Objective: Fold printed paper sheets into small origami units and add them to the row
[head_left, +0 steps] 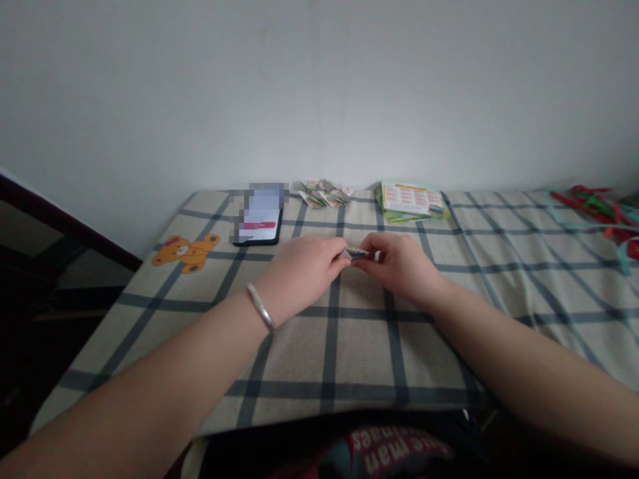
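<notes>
A small folded piece of printed paper (355, 253) is pinched between both hands above the checked cloth. My left hand (312, 263), with a silver bangle at the wrist, grips its left end between thumb and fingers. On the right end, the thumb and fingertips of my right hand (399, 263) are closed. Fingers cover much of the paper, so its full shape is hidden. Behind the hands, by the wall, lie several folded paper pieces (325, 194) with similar print. To their right is a stack of printed cards (412, 201), green and white.
A phone (259, 216) with a lit screen lies at the back left, near an orange bear figure (186, 253). Red, green and pale blue ribbon-like strips (604, 216) lie at the far right. The checked tablecloth (299, 359) covers the table, which meets a white wall (319, 86).
</notes>
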Tool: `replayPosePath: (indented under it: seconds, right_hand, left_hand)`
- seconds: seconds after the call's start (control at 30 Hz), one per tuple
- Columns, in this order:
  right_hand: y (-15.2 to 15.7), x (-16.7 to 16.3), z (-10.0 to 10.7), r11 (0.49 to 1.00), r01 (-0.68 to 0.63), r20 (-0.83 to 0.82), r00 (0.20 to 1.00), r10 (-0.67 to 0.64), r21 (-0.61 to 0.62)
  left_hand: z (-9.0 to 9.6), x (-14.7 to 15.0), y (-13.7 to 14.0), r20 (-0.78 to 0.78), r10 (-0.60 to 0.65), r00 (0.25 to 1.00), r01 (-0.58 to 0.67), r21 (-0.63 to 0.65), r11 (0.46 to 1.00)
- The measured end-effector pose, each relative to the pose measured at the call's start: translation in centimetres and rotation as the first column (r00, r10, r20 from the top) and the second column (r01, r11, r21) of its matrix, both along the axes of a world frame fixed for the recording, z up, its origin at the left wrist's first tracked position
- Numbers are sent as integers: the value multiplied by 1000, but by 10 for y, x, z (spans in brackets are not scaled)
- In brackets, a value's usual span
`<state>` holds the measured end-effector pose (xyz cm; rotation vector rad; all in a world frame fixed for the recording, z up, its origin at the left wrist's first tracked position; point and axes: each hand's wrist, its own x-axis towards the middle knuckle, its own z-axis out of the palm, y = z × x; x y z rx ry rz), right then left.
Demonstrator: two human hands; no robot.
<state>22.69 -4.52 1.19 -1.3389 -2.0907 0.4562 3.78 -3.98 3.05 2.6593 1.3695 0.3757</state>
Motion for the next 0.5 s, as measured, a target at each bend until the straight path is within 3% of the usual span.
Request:
replayPosePath:
  seconds: [0.1,0.23,0.37,0.5]
  right_hand:
    - [0,-3,-5,1000,4,-59,998,-5,-27]
    - [1,-4,-12,997,-15,-124,992,5,-76]
    - [1,-4,-14,994,-88,-142,987,77,-72]
    - [0,-5,-14,989,-133,-104,985,138,59]
  left_hand:
    - [-19,-4,4,50,-57,997,49,159,986]
    - [-34,-9,9,94,-125,988,101,226,969]
    - [-29,-11,6,49,-139,989,122,260,958]
    - [-20,-14,-2,-1,-94,996,90,286,954]
